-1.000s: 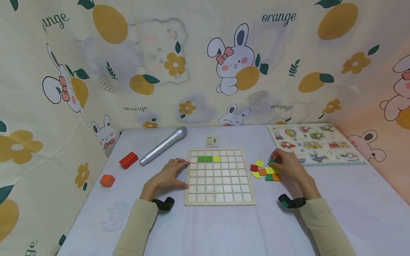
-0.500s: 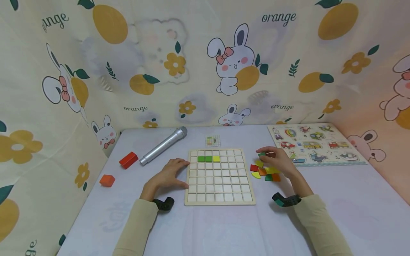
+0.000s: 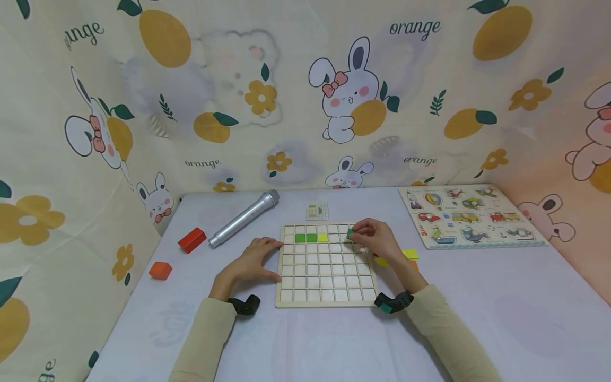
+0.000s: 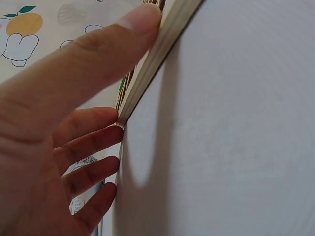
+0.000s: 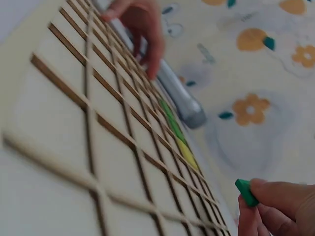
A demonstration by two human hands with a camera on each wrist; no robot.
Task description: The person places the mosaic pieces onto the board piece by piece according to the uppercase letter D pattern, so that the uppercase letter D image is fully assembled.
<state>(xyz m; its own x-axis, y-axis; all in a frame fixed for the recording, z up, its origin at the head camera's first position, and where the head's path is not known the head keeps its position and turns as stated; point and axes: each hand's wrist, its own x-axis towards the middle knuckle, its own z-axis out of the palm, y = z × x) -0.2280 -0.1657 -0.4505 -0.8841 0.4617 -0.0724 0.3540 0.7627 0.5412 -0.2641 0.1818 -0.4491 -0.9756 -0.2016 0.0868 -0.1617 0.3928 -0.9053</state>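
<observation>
A wooden grid board [image 3: 326, 306] lies on the table, with two green tiles [image 3: 305, 238] and a yellow tile [image 3: 323, 237] side by side in an upper row. My left hand [image 3: 249, 261] touches the board's left edge; in the left wrist view its thumb [image 4: 88, 61] and fairly straight fingertips rest against the wooden side. Over the board's upper right part, my right hand [image 3: 379, 241] pinches a small dark green tile [image 5: 246, 192] between thumb and fingers. Its exact shape is partly covered by the fingers.
Loose coloured pieces [image 3: 411, 254] lie right of the board, partly hidden by the right arm. A small pattern card [image 3: 317, 210] sits behind the board. At left are a silver microphone [image 3: 244, 218], a red block [image 3: 192, 240] and an orange block [image 3: 160, 270]. A picture puzzle [image 3: 472, 216] lies back right.
My right hand has taken the dark green tile from the loose pieces and moved left with it, over the board. The left hand has stayed at the board's edge.
</observation>
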